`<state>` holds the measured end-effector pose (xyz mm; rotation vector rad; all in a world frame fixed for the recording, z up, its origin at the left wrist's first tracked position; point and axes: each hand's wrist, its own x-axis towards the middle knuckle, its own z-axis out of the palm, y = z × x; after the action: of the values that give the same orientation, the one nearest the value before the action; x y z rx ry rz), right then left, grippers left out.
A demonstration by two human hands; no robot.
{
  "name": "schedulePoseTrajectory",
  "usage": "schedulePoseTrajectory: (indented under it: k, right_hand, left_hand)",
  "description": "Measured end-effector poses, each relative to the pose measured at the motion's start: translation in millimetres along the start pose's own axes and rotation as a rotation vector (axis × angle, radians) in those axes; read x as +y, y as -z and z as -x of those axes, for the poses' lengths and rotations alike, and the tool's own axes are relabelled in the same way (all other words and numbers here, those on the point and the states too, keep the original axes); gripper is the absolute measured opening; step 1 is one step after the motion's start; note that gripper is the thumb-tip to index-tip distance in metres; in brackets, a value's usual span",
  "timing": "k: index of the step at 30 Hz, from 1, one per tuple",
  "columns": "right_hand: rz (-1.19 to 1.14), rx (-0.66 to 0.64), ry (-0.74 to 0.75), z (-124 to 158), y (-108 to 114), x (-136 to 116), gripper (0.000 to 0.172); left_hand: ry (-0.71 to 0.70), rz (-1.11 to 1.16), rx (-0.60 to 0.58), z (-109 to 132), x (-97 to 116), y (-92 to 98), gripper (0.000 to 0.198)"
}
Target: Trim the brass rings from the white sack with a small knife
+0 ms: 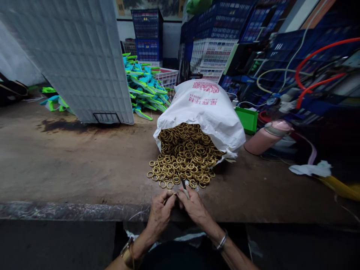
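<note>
My left hand is closed in a pinch on a brass-coloured ring, mostly hidden by the fingers. My right hand grips a small knife, its thin dark blade pointing up and away from me. The fingertips of both hands come together at the ring, just above the table's front edge. Right beyond them lies a heap of brass-coloured rings, spilling from the mouth of a white woven sack with red print. The sack rests on its side.
Left of the sack stands a tall grey ribbed panel, with a pile of green and blue plastic pieces behind it. To the right are a pink bottle, a green tray and orange hoses. Stacked crates rise behind the wooden table.
</note>
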<state>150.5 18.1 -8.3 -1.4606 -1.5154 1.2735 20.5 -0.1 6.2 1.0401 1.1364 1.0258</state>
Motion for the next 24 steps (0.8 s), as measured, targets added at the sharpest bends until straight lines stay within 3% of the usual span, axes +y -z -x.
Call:
schedulePoseTrajectory:
  k: [6,10,13,18,24]
  right_hand:
    - [-0.007,0.046,0.006,-1.1,-1.0,-1.2,0.019]
    - [0.020,0.052,0.012,-1.8,1.7,-2.6,0.020]
    - [0.227,0.110,0.068,2.7,5.3,-0.2,0.021]
    - [0.594,-0.008,0.196,15.5,7.2,1.8,0.015]
    - [0.768,-0.038,0.215,16.7,4.4,3.5,0.023]
  left_hand:
    - [0.234,0.151,-0.106,0.9,-3.0,3.9,0.034]
    - [0.220,0.217,-0.106,0.4,-6.0,5.5,0.032]
    - [0.198,0.223,-0.080,0.1,-6.9,5.9,0.031]
    - [0.180,0.191,-0.045,-0.3,-3.5,4.7,0.031]
    - [0.164,0.171,-0.029,-1.5,-1.1,3.0,0.038]
